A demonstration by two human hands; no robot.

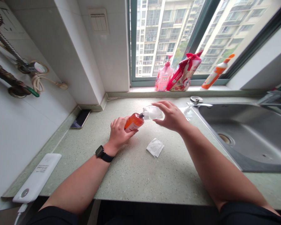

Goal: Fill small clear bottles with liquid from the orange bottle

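Note:
My left hand [119, 131], with a black watch on the wrist, is wrapped round an orange-red bottle [134, 122] that has a white label. The bottle tilts up to the right, and its dark threaded neck [141, 115] meets the end of a clear plastic container [152, 112]. Around that container curl the fingers and thumb of my right hand [170, 115]; whether the neck is inside it or only touching, I cannot tell. A folded white tissue [155, 147] lies on the counter below. Behind my right hand, a clear plastic piece [187, 112] is partly hidden.
The speckled counter [126, 175] borders a steel sink [253, 131] with a tap [199, 101] on the right. A phone [81, 118] and a white power bank [37, 178] lie left. A pink pump bottle [163, 78], red bag [184, 73] and orange-white bottle [214, 75] line the sill.

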